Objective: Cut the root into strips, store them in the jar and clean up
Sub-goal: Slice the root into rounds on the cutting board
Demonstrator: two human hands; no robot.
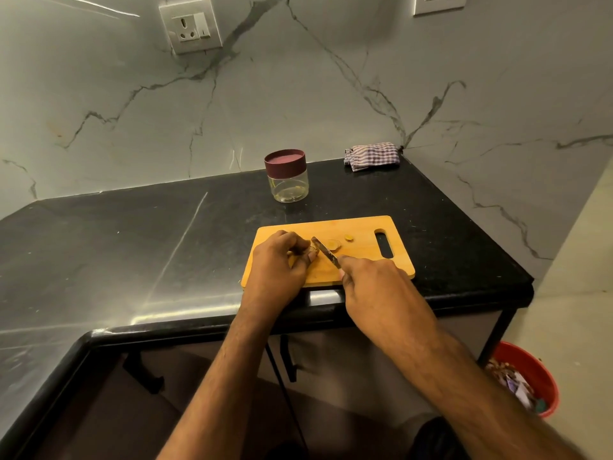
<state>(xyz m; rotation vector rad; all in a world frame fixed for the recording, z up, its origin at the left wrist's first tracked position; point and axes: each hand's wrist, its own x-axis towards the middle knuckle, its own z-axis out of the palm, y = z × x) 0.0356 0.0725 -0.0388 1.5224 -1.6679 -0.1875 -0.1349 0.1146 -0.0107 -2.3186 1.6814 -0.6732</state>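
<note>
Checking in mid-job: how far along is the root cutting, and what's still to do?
Early. Two cut pieces lie on the cutting board. In hand: the left hand holds the root while the right hand works the knife. Left: finish the strips, open the lidded jar, fill it, wipe up with the cloth.

Black stone counter (132, 234), polished, with pale streaks of reflected light; rounded front edge, L-shaped run down the left side.

Marble wall (298, 94), grey-white with dark veins, behind and to the right of the counter.

Socket with switch (190, 26), set in the wall at upper left. Second socket plate (438, 3), upper right, cut off by the frame edge.

Red bucket (530, 376) on the floor to the right of the counter, holding mixed scraps and wrappers.

Dark cabinet fronts (331, 376) with black handles below the counter.

Pale floor (580, 260) on the right.
</note>
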